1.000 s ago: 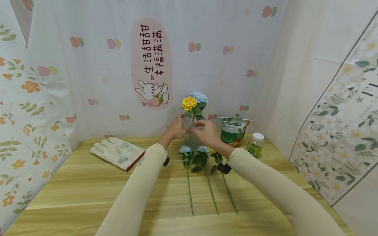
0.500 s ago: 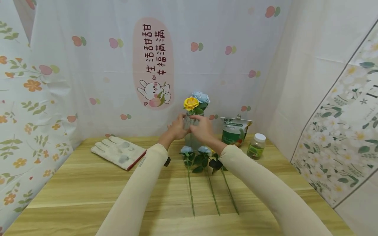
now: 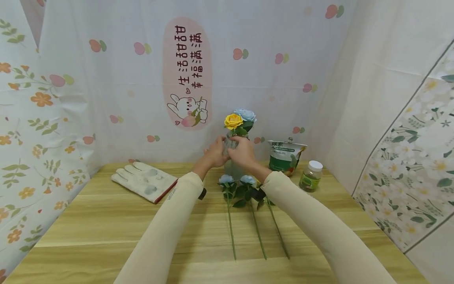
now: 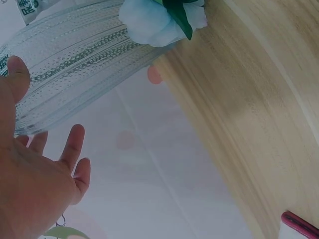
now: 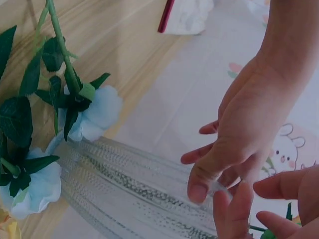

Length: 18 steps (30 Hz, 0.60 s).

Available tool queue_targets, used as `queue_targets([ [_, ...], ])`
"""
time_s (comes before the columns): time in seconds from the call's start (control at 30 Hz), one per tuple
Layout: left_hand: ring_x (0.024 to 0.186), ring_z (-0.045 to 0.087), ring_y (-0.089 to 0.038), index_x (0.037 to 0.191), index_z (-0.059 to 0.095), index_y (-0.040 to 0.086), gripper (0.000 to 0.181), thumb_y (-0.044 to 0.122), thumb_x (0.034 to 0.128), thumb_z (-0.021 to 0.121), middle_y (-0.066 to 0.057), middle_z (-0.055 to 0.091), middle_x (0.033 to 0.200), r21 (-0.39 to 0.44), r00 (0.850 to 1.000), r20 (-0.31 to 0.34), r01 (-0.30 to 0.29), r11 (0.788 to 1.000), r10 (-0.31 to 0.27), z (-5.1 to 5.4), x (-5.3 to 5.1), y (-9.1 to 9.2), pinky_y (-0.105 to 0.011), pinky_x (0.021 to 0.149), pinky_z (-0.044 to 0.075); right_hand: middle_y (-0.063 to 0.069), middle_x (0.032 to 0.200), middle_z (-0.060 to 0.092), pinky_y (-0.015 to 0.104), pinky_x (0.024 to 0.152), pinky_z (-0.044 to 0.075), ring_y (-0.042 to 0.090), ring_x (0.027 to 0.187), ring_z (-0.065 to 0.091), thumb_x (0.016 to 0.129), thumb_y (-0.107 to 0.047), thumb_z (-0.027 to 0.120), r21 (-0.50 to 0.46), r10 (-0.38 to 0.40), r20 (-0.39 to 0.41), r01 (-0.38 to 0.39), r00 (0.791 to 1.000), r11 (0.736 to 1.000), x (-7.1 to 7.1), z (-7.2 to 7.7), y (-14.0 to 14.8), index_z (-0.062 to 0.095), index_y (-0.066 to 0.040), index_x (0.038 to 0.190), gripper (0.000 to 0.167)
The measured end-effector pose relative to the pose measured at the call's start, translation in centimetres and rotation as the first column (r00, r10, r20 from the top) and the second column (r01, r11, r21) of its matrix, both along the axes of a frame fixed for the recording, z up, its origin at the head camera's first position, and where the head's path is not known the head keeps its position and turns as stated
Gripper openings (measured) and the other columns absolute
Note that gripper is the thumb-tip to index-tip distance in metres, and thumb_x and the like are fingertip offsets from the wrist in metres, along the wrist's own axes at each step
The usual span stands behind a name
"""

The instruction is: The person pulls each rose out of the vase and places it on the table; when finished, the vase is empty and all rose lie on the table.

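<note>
A clear ribbed glass vase (image 3: 233, 170) stands at the table's back, holding a yellow rose (image 3: 233, 122) and light blue roses (image 3: 246, 114). My left hand (image 3: 215, 152) grips the vase's neck from the left. In the left wrist view its thumb lies across the glass (image 4: 75, 59), while some fingers stick out past it. My right hand (image 3: 242, 152) is at the neck from the right, thumb and fingers curled about the glass. In the right wrist view its fingers (image 5: 279, 185) are close to the left hand (image 5: 244, 124), near a green stem; their exact contact is partly hidden.
Three roses with long stems lie before the vase: a blue one (image 3: 226, 179), another blue one (image 3: 248, 180), and one whose head my right arm hides. A work glove (image 3: 143, 181) lies left. A clipped pouch (image 3: 283, 156) and white-lidded jar (image 3: 311, 176) stand right.
My right hand has moved left and slightly up, closing onto the vase's neck. The left hand has kept its grip there. The whole head view has shifted slightly.
</note>
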<state>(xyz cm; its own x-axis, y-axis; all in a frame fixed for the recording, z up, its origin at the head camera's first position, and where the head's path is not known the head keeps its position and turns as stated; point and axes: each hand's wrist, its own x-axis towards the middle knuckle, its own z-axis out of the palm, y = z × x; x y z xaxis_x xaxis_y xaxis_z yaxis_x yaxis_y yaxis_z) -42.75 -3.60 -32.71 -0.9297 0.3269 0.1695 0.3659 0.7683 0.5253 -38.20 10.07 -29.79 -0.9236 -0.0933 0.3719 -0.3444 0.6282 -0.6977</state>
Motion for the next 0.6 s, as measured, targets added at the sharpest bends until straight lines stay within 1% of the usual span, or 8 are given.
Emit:
queue_targets([
  [0.07,0.138,0.037,-0.038,0.15,0.019,0.01,0.072,0.037,0.0984,0.06,-0.013,0.032,0.157,0.008,1.0,0.007,0.001,1.0,-0.001,0.0,0.0,-0.1,-0.063,0.108,0.02,0.017,0.105,0.07,0.024,0.045,0.034,0.008,0.042,0.034,0.09,-0.006,0.063,0.004,0.001,0.019,-0.001,1.0,1.0,-0.2,0.1,0.0,0.06,-0.003,0.135,0.045],
  [0.13,0.138,0.037,-0.038,0.151,0.019,0.011,0.073,0.037,0.098,0.061,-0.012,0.031,0.157,0.017,1.0,0.016,0.002,1.0,-0.002,0.1,0.0,-0.1,-0.063,0.108,0.02,0.018,0.1,0.071,0.024,0.045,0.033,0.008,0.042,0.033,0.09,-0.006,0.063,0.005,-0.002,0.034,0.002,0.999,1.0,-0.5,0.1,0.0,0.059,-0.004,0.137,0.047],
  [0.17,0.138,0.036,-0.038,0.151,0.019,0.011,0.073,0.037,0.0978,0.062,-0.012,0.031,0.157,0.018,1.0,0.02,0.002,1.0,-0.002,0.1,0.0,0.0,-0.062,0.108,0.019,0.015,0.098,0.071,0.023,0.045,0.033,0.008,0.042,0.032,0.09,-0.005,0.063,-0.001,-0.006,0.036,0.006,0.999,1.0,-0.6,0.1,0.0,0.059,-0.004,0.137,0.047],
  [0.27,0.139,0.036,-0.038,0.151,0.019,0.012,0.074,0.036,0.0969,0.063,-0.011,0.03,0.158,0.027,1.0,0.029,-0.003,1.0,0.002,0.1,-0.1,0.1,-0.063,0.109,0.018,0.007,0.071,0.065,0.023,0.044,0.031,0.008,0.041,0.029,0.089,-0.002,0.062,-0.038,-0.003,0.042,0.005,0.999,0.999,-0.9,0.2,0.1,0.061,-0.004,0.135,0.047],
  [0.33,0.138,0.036,-0.038,0.15,0.02,0.012,0.074,0.035,0.0963,0.064,-0.01,0.031,0.157,0.033,0.999,0.031,-0.007,0.999,0.006,0.1,-0.1,0.2,-0.063,0.109,0.017,0.003,0.055,0.055,0.024,0.044,0.03,0.008,0.04,0.028,0.088,-0.001,0.061,-0.074,0.006,0.044,-0.003,0.999,0.997,-1.0,0.1,0.2,0.062,-0.004,0.134,0.046],
  [0.4,0.138,0.037,-0.038,0.15,0.02,0.012,0.074,0.036,0.0959,0.065,-0.011,0.032,0.157,0.033,0.999,0.032,-0.011,0.999,0.01,0.0,-0.1,0.2,-0.062,0.109,0.018,0.002,0.053,0.053,0.024,0.043,0.031,0.007,0.04,0.032,0.088,0.0,0.06,-0.109,0.016,0.029,-0.013,0.999,0.994,-1.1,0.1,0.3,0.063,-0.002,0.132,0.044],
  [0.47,0.137,0.038,-0.039,0.149,0.02,0.012,0.075,0.038,0.0953,0.066,-0.012,0.033,0.156,0.032,0.999,0.031,-0.014,0.999,0.013,0.0,-0.1,0.2,-0.062,0.109,0.018,0.007,0.062,0.063,0.023,0.043,0.033,0.007,0.039,0.035,0.088,0.001,0.06,-0.143,0.02,0.009,-0.019,1.0,0.99,-1.2,0.0,0.4,0.063,-0.001,0.131,0.043],
  [0.6,0.136,0.039,-0.04,0.148,0.021,0.011,0.076,0.041,0.0945,0.066,-0.015,0.036,0.153,0.029,1.0,0.023,-0.019,0.999,0.018,-0.1,-0.1,0.1,-0.063,0.108,0.019,0.017,0.101,0.071,0.026,0.044,0.035,0.009,0.039,0.036,0.092,-0.001,0.059,-0.19,-0.008,-0.054,-0.003,0.999,0.982,-1.4,-0.1,0.5,0.064,-0.001,0.129,0.037],
])
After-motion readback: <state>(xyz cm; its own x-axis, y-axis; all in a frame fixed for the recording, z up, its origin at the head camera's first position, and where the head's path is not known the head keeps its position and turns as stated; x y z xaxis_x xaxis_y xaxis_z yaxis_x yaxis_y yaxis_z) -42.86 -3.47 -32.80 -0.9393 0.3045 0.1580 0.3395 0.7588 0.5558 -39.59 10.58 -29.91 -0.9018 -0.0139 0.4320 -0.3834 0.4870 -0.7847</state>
